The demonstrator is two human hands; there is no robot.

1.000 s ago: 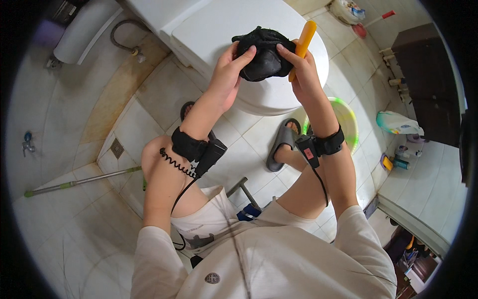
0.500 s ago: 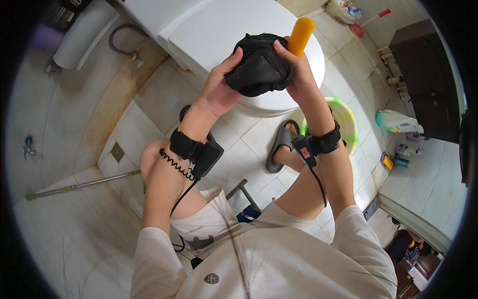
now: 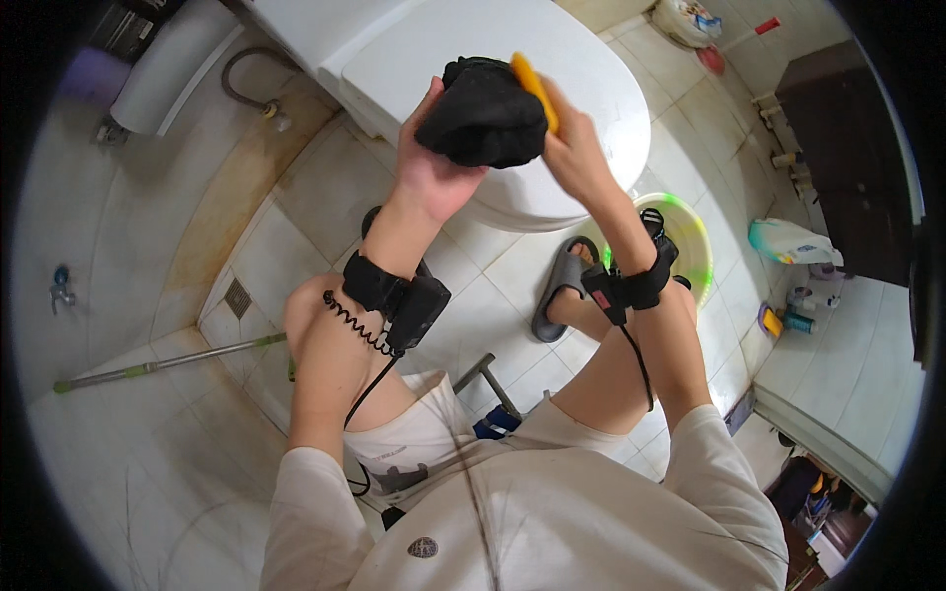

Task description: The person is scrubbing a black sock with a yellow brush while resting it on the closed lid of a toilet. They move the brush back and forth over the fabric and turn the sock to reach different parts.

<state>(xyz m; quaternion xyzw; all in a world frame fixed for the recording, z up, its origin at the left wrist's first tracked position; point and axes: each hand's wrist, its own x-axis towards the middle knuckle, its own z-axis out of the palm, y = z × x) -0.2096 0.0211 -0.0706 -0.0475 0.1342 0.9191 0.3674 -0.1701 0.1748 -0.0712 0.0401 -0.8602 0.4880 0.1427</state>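
Note:
My left hand (image 3: 434, 182) holds a bunched black cloth item (image 3: 483, 118) from its left and lower side, with the thumb up along its edge. Whether it is a cap or something else, I cannot tell. My right hand (image 3: 576, 148) is closed round a yellow oblong block (image 3: 533, 94) with a rounded end, like the back of a brush. It stands on edge against the right side of the black cloth. No bristles show. Both hands are raised above the white toilet lid (image 3: 414, 59).
A pale bucket with a green rim (image 3: 702, 236) stands on the tiled floor to the right. A green-and-grey pole (image 3: 168, 362) lies at the left. A dark cabinet (image 3: 838, 158) hangs at the far right. A folding stool leg (image 3: 483, 379) shows between my knees.
The yellow block has swung from sticking up behind my right hand to lying against the black cloth. My right hand has turned, and the cloth has shifted slightly left.

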